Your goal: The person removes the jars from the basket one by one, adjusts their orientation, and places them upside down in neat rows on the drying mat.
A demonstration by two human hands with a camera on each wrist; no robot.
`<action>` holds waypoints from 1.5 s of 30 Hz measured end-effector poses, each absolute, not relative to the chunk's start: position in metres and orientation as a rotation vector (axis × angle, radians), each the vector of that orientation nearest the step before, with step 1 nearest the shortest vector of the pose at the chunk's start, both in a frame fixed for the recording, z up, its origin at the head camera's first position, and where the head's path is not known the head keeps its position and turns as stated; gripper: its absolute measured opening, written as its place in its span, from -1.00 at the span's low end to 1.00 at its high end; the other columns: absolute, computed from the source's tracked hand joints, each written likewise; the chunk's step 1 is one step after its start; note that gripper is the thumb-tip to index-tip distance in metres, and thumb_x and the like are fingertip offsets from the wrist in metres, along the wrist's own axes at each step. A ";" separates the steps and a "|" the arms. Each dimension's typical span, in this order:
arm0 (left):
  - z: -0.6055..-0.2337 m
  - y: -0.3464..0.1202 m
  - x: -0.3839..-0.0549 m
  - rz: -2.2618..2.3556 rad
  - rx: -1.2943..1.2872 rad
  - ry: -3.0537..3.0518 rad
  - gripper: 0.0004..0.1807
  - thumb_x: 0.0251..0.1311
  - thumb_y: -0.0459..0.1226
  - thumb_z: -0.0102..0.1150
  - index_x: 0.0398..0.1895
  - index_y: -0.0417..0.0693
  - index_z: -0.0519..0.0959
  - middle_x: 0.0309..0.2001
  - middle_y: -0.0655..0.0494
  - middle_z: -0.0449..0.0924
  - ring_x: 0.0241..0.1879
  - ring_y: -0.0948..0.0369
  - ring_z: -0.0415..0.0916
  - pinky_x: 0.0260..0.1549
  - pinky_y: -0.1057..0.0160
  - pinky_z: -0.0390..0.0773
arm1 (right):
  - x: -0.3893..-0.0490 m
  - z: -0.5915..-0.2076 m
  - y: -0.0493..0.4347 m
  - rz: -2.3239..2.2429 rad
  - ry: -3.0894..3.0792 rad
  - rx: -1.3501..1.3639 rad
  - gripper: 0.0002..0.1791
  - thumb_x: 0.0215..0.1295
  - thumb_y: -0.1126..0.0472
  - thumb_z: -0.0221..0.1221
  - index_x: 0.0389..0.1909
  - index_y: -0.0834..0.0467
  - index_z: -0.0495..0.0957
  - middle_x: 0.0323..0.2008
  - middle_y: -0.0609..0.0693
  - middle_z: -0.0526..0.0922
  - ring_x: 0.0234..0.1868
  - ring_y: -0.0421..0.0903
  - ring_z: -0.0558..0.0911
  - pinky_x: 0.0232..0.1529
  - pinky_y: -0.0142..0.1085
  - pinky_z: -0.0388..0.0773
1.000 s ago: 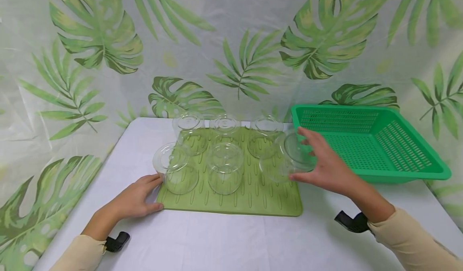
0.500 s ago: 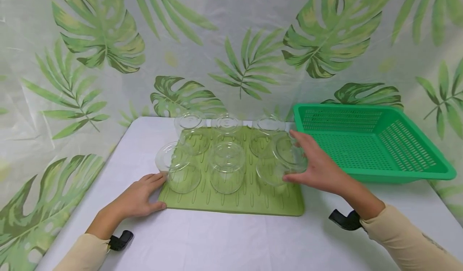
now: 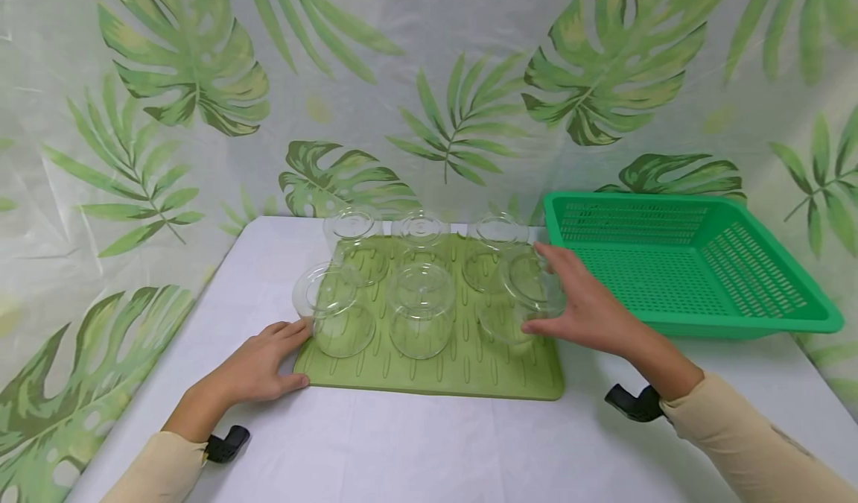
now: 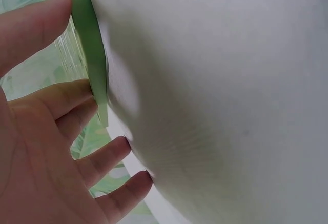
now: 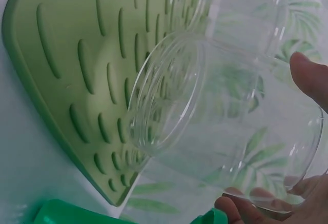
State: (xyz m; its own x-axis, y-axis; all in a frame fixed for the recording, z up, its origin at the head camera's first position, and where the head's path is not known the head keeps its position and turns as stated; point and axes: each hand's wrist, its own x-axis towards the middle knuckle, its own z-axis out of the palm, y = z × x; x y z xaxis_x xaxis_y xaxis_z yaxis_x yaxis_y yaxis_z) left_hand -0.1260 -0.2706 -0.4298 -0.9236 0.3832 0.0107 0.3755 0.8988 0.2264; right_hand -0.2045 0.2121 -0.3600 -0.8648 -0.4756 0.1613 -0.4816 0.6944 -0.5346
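Observation:
Several clear glass cups stand upside down in two rows on a green ribbed drying mat [image 3: 429,380]. At the front right of the mat, my right hand [image 3: 593,305] holds a clear glass cup [image 3: 529,287] near its upturned base, thumb on one side and fingers on the other. In the right wrist view, that cup [image 5: 220,116] has its rim down against the mat or very close to it. My left hand [image 3: 258,365] rests at the mat's left edge with fingers spread, touching it, beside the front-left cup [image 3: 338,320]. The front-middle cup [image 3: 421,317] stands between the hands.
A green plastic basket [image 3: 733,324] with slotted sides stands at the right, close to the right hand. Behind the back row of cups, such as the back-left cup [image 3: 354,246], hangs a leaf-patterned cloth [image 3: 469,11]. White cloth [image 3: 436,451] covers the table.
My right hand has brought the cup a little left, away from the basket, and its tilt has lessened over the mat's front-right area. My left hand has stayed at the mat's edge.

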 end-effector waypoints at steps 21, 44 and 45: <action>-0.428 -0.269 -0.125 0.365 0.618 3.021 -0.20 0.05 -0.07 0.38 0.34 -0.28 0.42 0.39 -0.21 0.38 0.29 -0.28 0.37 0.05 -0.34 0.49 | -0.204 -0.380 0.195 0.911 -2.931 0.910 0.23 -0.10 0.04 0.56 0.54 0.16 0.02 0.45 0.21 0.16 0.32 0.25 0.42 0.19 0.23 0.49; -0.428 -0.268 -0.124 0.382 0.607 3.017 -0.21 0.05 -0.08 0.37 0.34 -0.28 0.42 0.39 -0.22 0.38 0.29 -0.29 0.37 0.08 -0.35 0.47 | -0.203 -0.384 0.190 0.887 -2.899 0.950 0.23 -0.07 0.03 0.54 0.54 0.19 -0.01 0.50 0.26 0.06 0.45 0.29 0.23 0.28 0.29 0.38; -0.428 -0.268 -0.125 0.384 0.608 3.017 -0.21 0.05 -0.09 0.37 0.34 -0.28 0.42 0.39 -0.22 0.37 0.29 -0.29 0.37 0.08 -0.35 0.47 | -0.203 -0.383 0.191 0.877 -2.895 0.950 0.25 -0.08 0.03 0.55 0.55 0.19 -0.02 0.51 0.27 0.05 0.47 0.30 0.20 0.29 0.32 0.34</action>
